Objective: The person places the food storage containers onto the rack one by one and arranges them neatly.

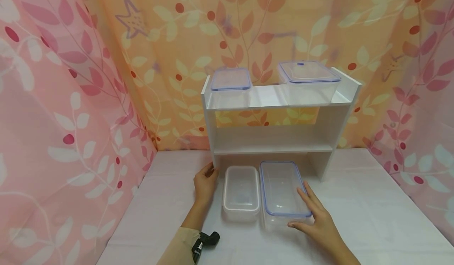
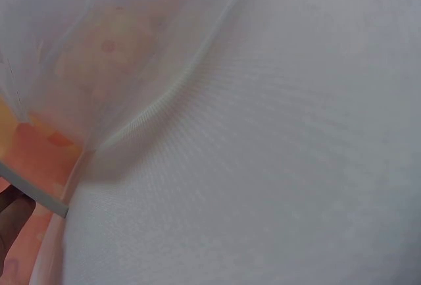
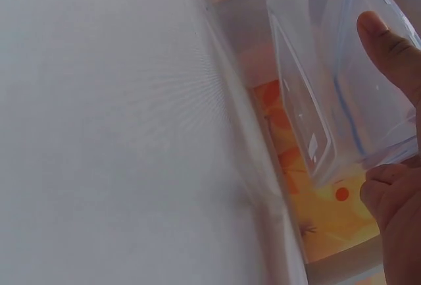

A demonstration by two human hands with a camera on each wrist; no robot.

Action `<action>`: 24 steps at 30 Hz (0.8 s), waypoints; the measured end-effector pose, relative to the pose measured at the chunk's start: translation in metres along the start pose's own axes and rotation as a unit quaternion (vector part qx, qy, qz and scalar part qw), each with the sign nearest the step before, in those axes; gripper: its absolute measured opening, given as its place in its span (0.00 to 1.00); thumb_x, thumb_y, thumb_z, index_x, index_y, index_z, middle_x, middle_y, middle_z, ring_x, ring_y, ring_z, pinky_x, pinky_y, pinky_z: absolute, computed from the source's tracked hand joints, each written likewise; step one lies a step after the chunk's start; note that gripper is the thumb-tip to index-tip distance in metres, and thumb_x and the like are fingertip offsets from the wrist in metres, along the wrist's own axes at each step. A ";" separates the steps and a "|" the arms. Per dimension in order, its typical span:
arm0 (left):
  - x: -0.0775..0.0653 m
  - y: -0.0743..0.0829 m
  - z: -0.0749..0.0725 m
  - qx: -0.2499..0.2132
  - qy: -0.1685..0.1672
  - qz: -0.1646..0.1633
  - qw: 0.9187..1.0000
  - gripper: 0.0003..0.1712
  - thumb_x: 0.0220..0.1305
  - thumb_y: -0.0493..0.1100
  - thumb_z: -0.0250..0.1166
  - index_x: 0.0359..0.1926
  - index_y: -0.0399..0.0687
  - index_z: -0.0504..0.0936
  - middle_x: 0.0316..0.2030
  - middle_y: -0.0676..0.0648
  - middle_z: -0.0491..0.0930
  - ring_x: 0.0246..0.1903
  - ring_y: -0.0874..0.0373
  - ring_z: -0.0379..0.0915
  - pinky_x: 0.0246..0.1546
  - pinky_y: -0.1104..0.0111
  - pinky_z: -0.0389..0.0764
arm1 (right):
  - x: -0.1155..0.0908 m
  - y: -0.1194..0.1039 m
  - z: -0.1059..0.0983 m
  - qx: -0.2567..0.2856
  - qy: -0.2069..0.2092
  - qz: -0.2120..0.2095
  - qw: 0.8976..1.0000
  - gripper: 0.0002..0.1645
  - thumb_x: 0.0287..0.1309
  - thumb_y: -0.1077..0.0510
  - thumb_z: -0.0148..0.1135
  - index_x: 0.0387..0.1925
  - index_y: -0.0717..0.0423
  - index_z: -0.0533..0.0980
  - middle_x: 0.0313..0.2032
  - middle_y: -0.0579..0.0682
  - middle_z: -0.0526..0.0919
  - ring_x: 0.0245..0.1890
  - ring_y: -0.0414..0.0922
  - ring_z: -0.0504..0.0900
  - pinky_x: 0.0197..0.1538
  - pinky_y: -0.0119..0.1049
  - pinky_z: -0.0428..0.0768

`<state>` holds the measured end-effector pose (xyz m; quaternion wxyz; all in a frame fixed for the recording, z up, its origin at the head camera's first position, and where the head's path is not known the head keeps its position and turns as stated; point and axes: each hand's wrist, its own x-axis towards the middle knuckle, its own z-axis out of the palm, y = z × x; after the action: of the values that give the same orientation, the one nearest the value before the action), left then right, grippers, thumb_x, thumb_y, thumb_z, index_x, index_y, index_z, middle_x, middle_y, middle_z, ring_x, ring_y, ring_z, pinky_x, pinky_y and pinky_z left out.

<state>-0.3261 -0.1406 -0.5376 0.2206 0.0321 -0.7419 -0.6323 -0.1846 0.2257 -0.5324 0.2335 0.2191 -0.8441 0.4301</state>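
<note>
A white shelf (image 1: 273, 139) stands on the table, and my left hand (image 1: 205, 184) is at the foot of its left side panel. Fingers curl against that panel (image 2: 36, 191) in the left wrist view, where only part of the hand shows. My right hand (image 1: 320, 219) grips the near right corner of a clear food container with a blue-rimmed lid (image 1: 283, 188), thumb at the front and fingers along the right side. Just left of it sits a smaller clear container with a whitish lid (image 1: 242, 190), untouched. The right wrist view shows thumb (image 3: 388, 48) against the blue-rimmed container (image 3: 348, 81).
On the shelf's top board stand two more lidded clear containers, a smaller one (image 1: 231, 84) at left and a larger one (image 1: 309, 78) at right. Patterned curtains (image 1: 170, 52) hang behind and at both sides. White cloth (image 1: 372, 217) covers the table.
</note>
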 end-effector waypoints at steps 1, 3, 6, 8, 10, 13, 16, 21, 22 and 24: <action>0.000 0.000 0.000 -0.001 0.000 0.001 1.000 0.19 0.65 0.38 0.72 0.57 0.45 0.87 0.51 0.45 0.88 0.50 0.50 0.86 0.51 0.63 0.84 | -0.001 0.001 -0.001 -0.003 -0.003 0.004 1.000 0.67 0.30 0.58 0.88 0.75 0.56 0.65 0.80 0.56 0.52 0.78 0.32 0.49 0.67 0.12 0.54; 0.001 -0.001 0.000 -0.001 0.000 0.003 1.000 0.19 0.65 0.38 0.72 0.56 0.44 0.87 0.51 0.44 0.88 0.50 0.50 0.86 0.51 0.63 0.84 | -0.001 0.000 -0.003 -0.001 -0.008 0.014 1.000 0.67 0.32 0.56 0.88 0.76 0.53 0.64 0.81 0.54 0.51 0.79 0.32 0.49 0.67 0.12 0.54; 0.001 -0.002 0.001 0.001 -0.002 0.003 1.000 0.19 0.65 0.39 0.72 0.57 0.43 0.86 0.51 0.43 0.87 0.51 0.49 0.85 0.51 0.64 0.84 | -0.002 -0.002 -0.006 -0.004 -0.013 0.028 1.000 0.67 0.34 0.53 0.88 0.77 0.50 0.63 0.81 0.51 0.50 0.79 0.31 0.48 0.67 0.12 0.54; 0.001 -0.002 0.000 0.000 -0.004 0.000 1.000 0.20 0.65 0.39 0.72 0.57 0.43 0.86 0.52 0.43 0.87 0.51 0.50 0.85 0.51 0.64 0.84 | -0.002 -0.003 -0.008 -0.006 -0.014 0.029 0.999 0.67 0.33 0.53 0.88 0.77 0.51 0.63 0.81 0.51 0.50 0.79 0.32 0.47 0.67 0.12 0.54; 0.001 -0.001 0.000 -0.001 -0.006 -0.001 1.000 0.21 0.65 0.41 0.72 0.58 0.42 0.86 0.53 0.42 0.87 0.51 0.50 0.85 0.51 0.65 0.84 | -0.002 -0.005 -0.009 -0.010 -0.013 0.030 0.999 0.68 0.33 0.53 0.88 0.77 0.50 0.63 0.81 0.51 0.50 0.79 0.32 0.48 0.67 0.13 0.54; 0.001 0.000 0.000 -0.003 -0.009 0.000 1.000 0.21 0.65 0.43 0.72 0.58 0.41 0.85 0.53 0.39 0.86 0.51 0.50 0.85 0.52 0.63 0.84 | -0.001 -0.008 -0.011 -0.007 -0.012 0.029 0.999 0.67 0.32 0.54 0.89 0.77 0.51 0.64 0.81 0.51 0.50 0.79 0.33 0.49 0.67 0.13 0.55; 0.001 0.001 -0.001 -0.001 -0.009 0.003 1.000 0.22 0.65 0.44 0.72 0.58 0.41 0.85 0.54 0.38 0.85 0.51 0.50 0.85 0.52 0.62 0.84 | 0.001 -0.010 -0.012 -0.001 -0.012 0.018 1.000 0.67 0.32 0.55 0.89 0.76 0.52 0.64 0.81 0.51 0.51 0.79 0.35 0.50 0.68 0.13 0.56; 0.001 0.000 0.000 0.003 -0.005 0.001 1.000 0.20 0.65 0.42 0.72 0.57 0.43 0.86 0.52 0.43 0.87 0.51 0.51 0.85 0.52 0.61 0.84 | 0.002 -0.014 -0.014 0.003 -0.009 -0.006 1.000 0.66 0.32 0.56 0.88 0.76 0.55 0.65 0.81 0.54 0.52 0.79 0.37 0.51 0.68 0.15 0.57; 0.001 0.000 0.000 0.005 -0.003 -0.001 1.000 0.19 0.65 0.42 0.72 0.57 0.44 0.87 0.51 0.45 0.88 0.50 0.52 0.85 0.52 0.61 0.84 | 0.002 -0.015 -0.014 0.003 -0.009 -0.011 1.000 0.66 0.32 0.56 0.88 0.75 0.55 0.65 0.81 0.54 0.52 0.80 0.37 0.51 0.69 0.15 0.57; 0.001 -0.001 0.000 0.008 -0.001 -0.004 1.000 0.19 0.65 0.41 0.72 0.56 0.45 0.87 0.51 0.47 0.88 0.50 0.52 0.85 0.52 0.61 0.84 | 0.002 -0.016 -0.015 0.005 -0.009 -0.015 1.000 0.66 0.32 0.56 0.89 0.75 0.56 0.65 0.80 0.55 0.53 0.80 0.37 0.51 0.69 0.15 0.57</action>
<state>-0.3273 -0.1410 -0.5385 0.2174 0.0364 -0.7472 -0.6269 -0.1740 0.2294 -0.5135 0.2316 0.2369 -0.8405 0.4288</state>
